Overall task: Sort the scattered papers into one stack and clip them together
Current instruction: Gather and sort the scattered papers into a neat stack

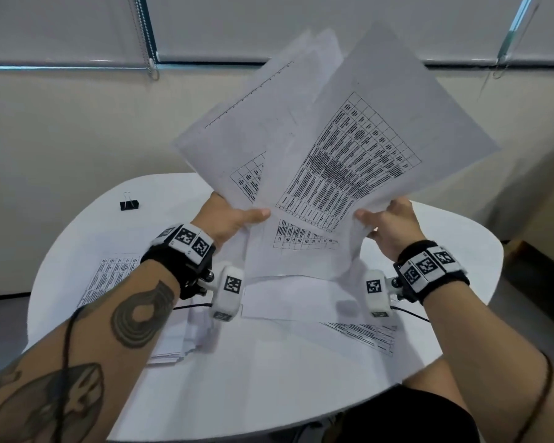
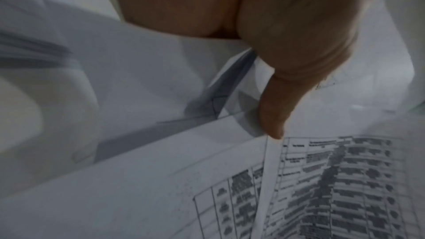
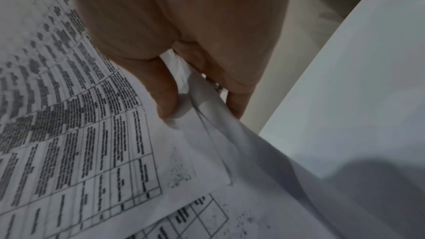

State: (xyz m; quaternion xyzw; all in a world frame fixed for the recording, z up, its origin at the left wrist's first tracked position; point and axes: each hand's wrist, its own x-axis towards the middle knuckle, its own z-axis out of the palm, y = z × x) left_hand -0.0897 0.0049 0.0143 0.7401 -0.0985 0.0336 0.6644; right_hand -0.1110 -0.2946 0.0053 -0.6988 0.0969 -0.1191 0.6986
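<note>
I hold a loose, fanned bunch of printed papers (image 1: 333,148) up above the table. My left hand (image 1: 234,215) pinches its lower left edge, thumb on the front. My right hand (image 1: 387,219) pinches the lower right edge. In the left wrist view the thumb (image 2: 273,115) presses on the papers (image 2: 322,188). The right wrist view shows a thumb (image 3: 165,97) in front and fingers behind the papers (image 3: 80,134). More sheets lie on the table: one at the left (image 1: 109,276), one at the right (image 1: 365,334), a small pile (image 1: 179,343) near me. A black binder clip (image 1: 129,203) sits at the far left.
The white rounded table (image 1: 269,394) stands against a beige wall with window blinds above. Blind cords (image 1: 151,43) hang at the left. A cable (image 1: 192,306) runs across the table from the wrist camera. Floor shows off the table's right edge.
</note>
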